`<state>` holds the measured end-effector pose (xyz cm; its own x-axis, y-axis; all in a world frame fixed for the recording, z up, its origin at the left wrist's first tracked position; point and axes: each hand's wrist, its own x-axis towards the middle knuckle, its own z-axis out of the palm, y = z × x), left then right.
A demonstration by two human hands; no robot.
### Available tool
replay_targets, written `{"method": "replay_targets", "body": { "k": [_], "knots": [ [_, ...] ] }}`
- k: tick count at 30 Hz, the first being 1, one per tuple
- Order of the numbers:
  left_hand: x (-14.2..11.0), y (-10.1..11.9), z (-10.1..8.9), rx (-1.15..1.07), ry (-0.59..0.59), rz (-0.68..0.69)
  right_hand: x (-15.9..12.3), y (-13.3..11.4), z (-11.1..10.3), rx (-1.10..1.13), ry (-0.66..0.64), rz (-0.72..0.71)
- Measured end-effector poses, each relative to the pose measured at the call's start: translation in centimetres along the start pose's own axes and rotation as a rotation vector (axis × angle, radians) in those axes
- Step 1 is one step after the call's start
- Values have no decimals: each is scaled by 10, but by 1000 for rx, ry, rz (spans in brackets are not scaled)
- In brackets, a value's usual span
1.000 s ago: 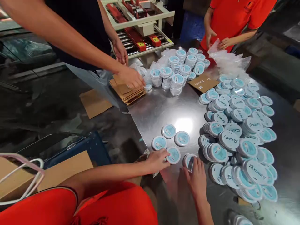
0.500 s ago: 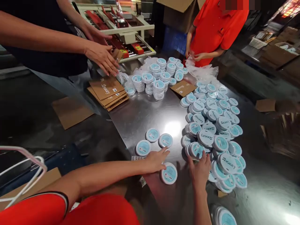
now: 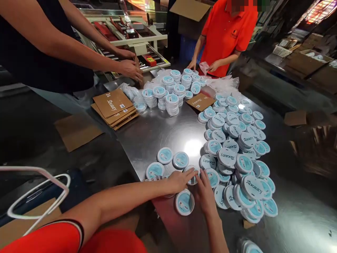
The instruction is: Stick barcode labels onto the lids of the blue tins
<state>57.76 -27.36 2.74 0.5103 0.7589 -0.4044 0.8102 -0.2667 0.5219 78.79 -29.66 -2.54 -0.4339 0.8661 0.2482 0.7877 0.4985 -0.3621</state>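
Observation:
My left hand [image 3: 180, 181] lies palm down with fingers stretched over a round flat white container [image 3: 191, 180] with a pale blue label. My right hand [image 3: 206, 193] meets it from the other side, fingers extended and fingertips close to the left ones. Just right of those fingertips lies another round container [image 3: 212, 177], at the edge of the heap. Nearer to me, below my left hand, one container [image 3: 184, 202] sits by itself. Three more containers [image 3: 165, 155] lie beyond my left hand. My fingers partly cover the container between the hands.
A large heap of round containers [image 3: 228, 157] spreads along the right of the metal table [image 3: 160, 135]. Stacked containers [image 3: 172, 104] stand farther back, near flat brown cartons [image 3: 116, 105] and clear plastic bags. Two co-workers stand across the table, one handling cardboard, the other plastic.
My right hand has moved left from the heap to beside my left hand. Containers now lie between and beside my hands. A co-worker's hands have shifted toward the conveyor, and the whole view has turned slightly.

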Motion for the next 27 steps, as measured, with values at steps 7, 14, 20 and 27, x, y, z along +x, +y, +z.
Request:
{"method": "replay_targets", "body": {
  "k": [7, 14, 20, 27],
  "knots": [
    [33, 8, 12, 101, 81, -87, 9, 23, -11, -203, 64, 374],
    [27, 8, -2, 108, 84, -55, -23, 20, -6, -66, -1, 136],
    [20, 4, -1, 139, -8, -35, -45, 22, -7, -157, -247, -20],
    [61, 28, -23, 135, 52, -74, -46, 30, -16, -104, -43, 171]
  ]
}}
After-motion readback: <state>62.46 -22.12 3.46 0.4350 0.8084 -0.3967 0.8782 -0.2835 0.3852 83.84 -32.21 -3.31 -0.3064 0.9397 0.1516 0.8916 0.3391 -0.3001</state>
